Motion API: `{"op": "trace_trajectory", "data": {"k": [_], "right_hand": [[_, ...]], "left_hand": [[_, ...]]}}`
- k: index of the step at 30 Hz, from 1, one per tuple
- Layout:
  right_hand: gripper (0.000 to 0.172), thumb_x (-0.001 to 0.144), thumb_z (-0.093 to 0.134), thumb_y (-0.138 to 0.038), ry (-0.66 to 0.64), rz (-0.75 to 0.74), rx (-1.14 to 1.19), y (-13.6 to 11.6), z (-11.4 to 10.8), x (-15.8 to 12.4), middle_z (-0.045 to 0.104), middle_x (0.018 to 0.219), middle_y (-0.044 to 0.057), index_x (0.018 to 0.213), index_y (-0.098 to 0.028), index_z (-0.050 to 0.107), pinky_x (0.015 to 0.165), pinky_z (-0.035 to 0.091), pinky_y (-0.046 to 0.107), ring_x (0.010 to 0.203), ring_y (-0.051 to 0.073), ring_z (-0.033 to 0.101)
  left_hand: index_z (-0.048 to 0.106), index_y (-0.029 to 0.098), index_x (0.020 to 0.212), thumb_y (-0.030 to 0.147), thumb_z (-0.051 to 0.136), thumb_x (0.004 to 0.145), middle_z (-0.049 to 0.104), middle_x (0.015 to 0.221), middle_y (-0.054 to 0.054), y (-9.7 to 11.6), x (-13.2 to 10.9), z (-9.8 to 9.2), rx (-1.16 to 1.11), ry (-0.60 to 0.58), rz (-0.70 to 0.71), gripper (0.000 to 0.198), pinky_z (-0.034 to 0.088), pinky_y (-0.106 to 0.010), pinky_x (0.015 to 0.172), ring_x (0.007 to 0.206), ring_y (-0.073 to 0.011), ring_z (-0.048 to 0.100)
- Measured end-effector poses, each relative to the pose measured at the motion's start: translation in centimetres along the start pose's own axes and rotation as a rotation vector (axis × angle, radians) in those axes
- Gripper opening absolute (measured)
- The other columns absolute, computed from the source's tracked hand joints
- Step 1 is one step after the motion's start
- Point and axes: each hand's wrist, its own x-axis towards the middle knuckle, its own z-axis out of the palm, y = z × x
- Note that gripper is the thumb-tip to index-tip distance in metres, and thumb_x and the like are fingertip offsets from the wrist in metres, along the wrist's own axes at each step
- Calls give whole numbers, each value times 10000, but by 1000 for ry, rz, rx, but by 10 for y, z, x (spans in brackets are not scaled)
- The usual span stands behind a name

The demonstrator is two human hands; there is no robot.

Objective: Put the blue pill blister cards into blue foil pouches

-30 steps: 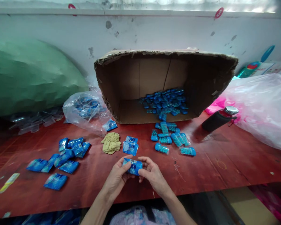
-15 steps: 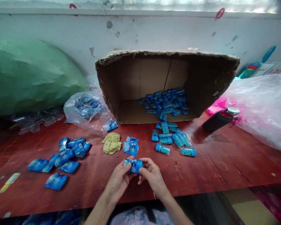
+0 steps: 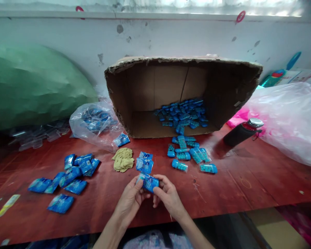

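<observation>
Between my two hands is a small blue printed packet (image 3: 149,182), held up near the front of the red table. My left hand (image 3: 132,197) pinches its left end, thumb on top. On its right end the thumb and fingers of my right hand (image 3: 168,194) are closed. Just beyond lie flat blue printed pieces (image 3: 144,162), partly overlapping. To their left rests a crumpled yellowish cloth-like thing (image 3: 123,159). Several filled blue packets (image 3: 72,175) are spread at the left. Clear tubes with blue caps and blue beads (image 3: 179,165) lie at the right.
A cardboard box (image 3: 142,133) on its side holds many blue tubes. Left of it are a clear plastic bag (image 3: 79,121) of blue packets and a big green sack (image 3: 36,86). A dark bottle (image 3: 238,134) and a white plastic bag (image 3: 290,121) stand right.
The packet in my hands has tilted, its right end now lower, and more of its printed face shows. Both hands keep their hold. The view has shifted slightly.
</observation>
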Motion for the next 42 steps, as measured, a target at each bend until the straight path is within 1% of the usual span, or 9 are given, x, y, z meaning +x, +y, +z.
{"op": "trace_trajectory", "data": {"k": [5, 14, 21, 25, 31, 34, 36, 39, 42], "right_hand": [[375, 683, 635, -281, -33, 75, 77, -6, 6, 1, 595, 594, -38, 1010, -163, 494, 347, 444, 180, 366, 62, 497], [329, 630, 655, -414, 17, 181, 90, -1, 21, 0, 517, 464, -72, 746, -148, 500, 313, 456, 194, 315, 72, 489], [338, 694, 583, -484, 108, 103, -129, 13, 24, -4, 487, 412, -80, 749, -160, 502, 299, 379, 152, 293, 62, 446], [402, 659, 587, -542, 72, 228, -20, 9, 19, -2, 538, 520, -47, 723, -159, 479, 289, 405, 163, 330, 65, 482], [387, 663, 617, -501, 63, 266, 57, 1, 13, 0, 567, 595, -22, 750, -150, 480, 297, 436, 157, 388, 63, 509], [372, 681, 604, -489, 48, 302, 131, -1, 11, -1, 577, 586, -12, 745, -145, 478, 309, 449, 166, 378, 57, 498], [358, 688, 602, -475, 47, 309, 182, -3, 8, -2, 579, 577, -11, 746, -147, 472, 316, 454, 168, 381, 58, 494], [337, 703, 598, -458, 58, 282, 232, -7, 4, -2, 585, 594, -5, 748, -150, 469, 328, 460, 166, 404, 59, 497], [329, 717, 591, -454, 40, 279, 275, -9, 2, -1, 587, 607, 0, 751, -149, 473, 332, 465, 172, 417, 61, 494]], "left_hand": [[586, 136, 817, 226, 623, 698, 598, 618, 0, -4, -1, 1, -45, -107, -14, 154, 404, -187, 467, 484, -64, 503], [522, 184, 980, 293, 659, 648, 650, 910, -68, 1, -9, 13, -27, 12, -3, 375, 423, -239, 405, 571, -147, 585], [528, 153, 855, 344, 661, 637, 639, 676, -19, -11, -3, 18, -61, 157, -35, 318, 345, -205, 328, 377, -87, 485], [568, 126, 806, 427, 603, 674, 501, 454, 37, -14, -2, 17, -83, 133, -93, 331, 274, -199, 291, 315, -73, 385], [587, 131, 783, 419, 589, 692, 596, 636, -15, -18, -4, 15, -122, 68, -35, 302, 372, -212, 386, 459, -87, 465], [606, 142, 808, 460, 526, 723, 636, 719, -55, -12, -10, 8, 93, 60, 33, 339, 452, -272, 524, 593, -149, 555], [607, 165, 911, 466, 497, 737, 653, 880, -87, 1, -8, -5, 395, 180, 232, 364, 455, -327, 725, 826, -215, 585], [472, 201, 1187, 417, 470, 763, 471, 1277, -111, 29, 17, -33, 990, 485, 676, 475, 240, -402, 996, 1212, -271, 349], [367, 100, 1274, 422, 445, 764, 282, 1391, -202, 52, 61, -61, 1432, 640, 696, 608, 107, -536, 1004, 1297, -354, 127]]}}
